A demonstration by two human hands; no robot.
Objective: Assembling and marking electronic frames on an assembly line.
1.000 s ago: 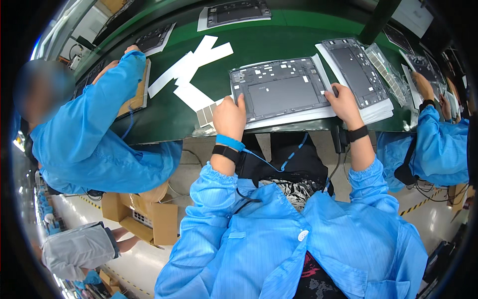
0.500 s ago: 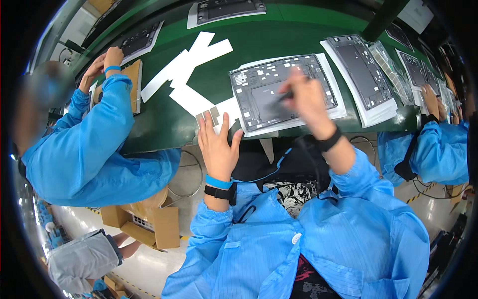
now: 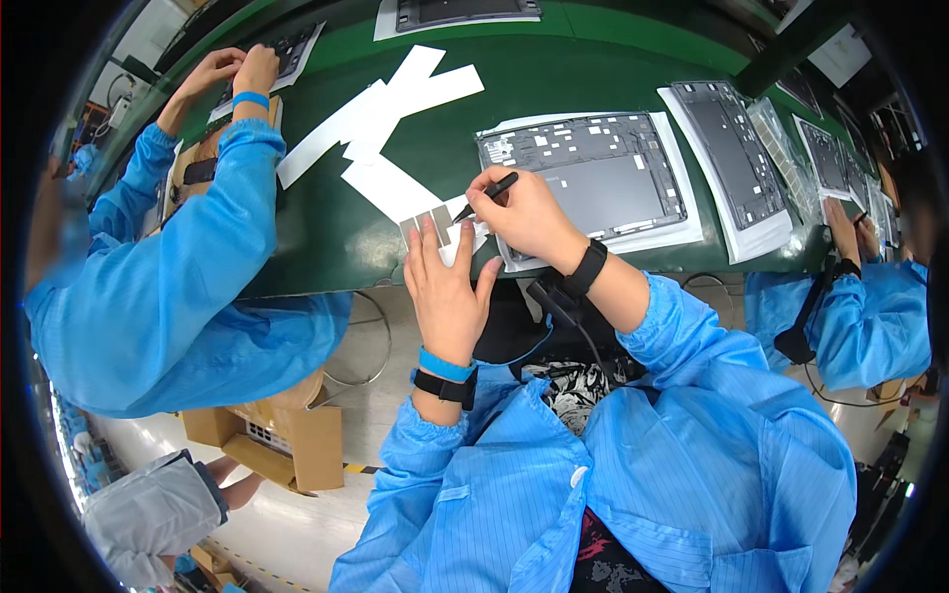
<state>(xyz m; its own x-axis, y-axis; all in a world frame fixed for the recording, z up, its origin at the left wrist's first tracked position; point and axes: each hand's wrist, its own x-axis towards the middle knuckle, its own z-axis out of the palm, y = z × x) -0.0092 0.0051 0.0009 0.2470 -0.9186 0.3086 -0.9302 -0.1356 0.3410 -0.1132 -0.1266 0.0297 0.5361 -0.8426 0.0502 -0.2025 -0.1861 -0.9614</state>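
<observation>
In the head view, a slim black pen-like tool [image 3: 502, 185] is held by the right hand [image 3: 534, 217], whose fingers and thumb are closed around it in a writing grip. The tool is slanted, its tip pointed down and to the left, beside a set of flat grey rectangular pads [image 3: 442, 221] on white backing near the front edge of the dark green table [image 3: 346, 232]. Whether the pads are touched by the tip cannot be told. The left hand [image 3: 445, 306] is laid palm down, its fingers spread and thumb held apart; the pads and backing are partly covered by its fingertips, and nothing is gripped in it.

To the right of the pads, a dark grey rectangular panel [image 3: 603, 188] dotted with small white patches is placed on a white sheet [image 3: 690, 225]; its lower left part is hidden by the right hand. Farther right, a second dark grey panel [image 3: 727, 148] is set on white sheets, with a clear plastic package [image 3: 779, 153] beside it. Behind the pads, plain white strips [image 3: 386, 109] are strewn across one another. At the left, a co-worker's blue sleeve [image 3: 188, 257] is seen; below it, an open brown cardboard box [image 3: 314, 450] is placed.
</observation>
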